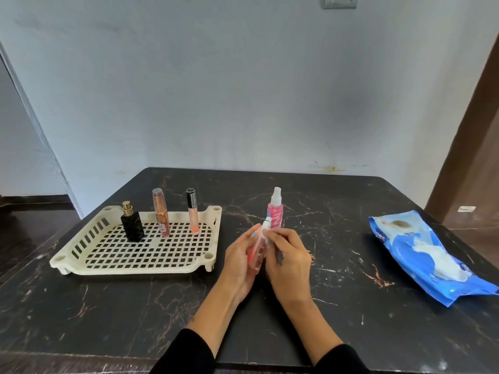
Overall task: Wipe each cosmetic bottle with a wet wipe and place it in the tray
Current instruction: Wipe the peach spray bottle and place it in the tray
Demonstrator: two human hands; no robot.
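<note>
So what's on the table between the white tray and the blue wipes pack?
In the head view, both hands holding a pink bottle, with a pink spray bottle standing behind them.

Both hands cover most of the small pink bottle with a white cap [258, 248] (any wipe cannot be made out); the grey wall plate [339, 1] is cropped by the top edge.

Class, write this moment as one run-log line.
left hand: holds peach spray bottle | right hand: wiping it | tray: three items | pink spray bottle: on table, waiting
</note>
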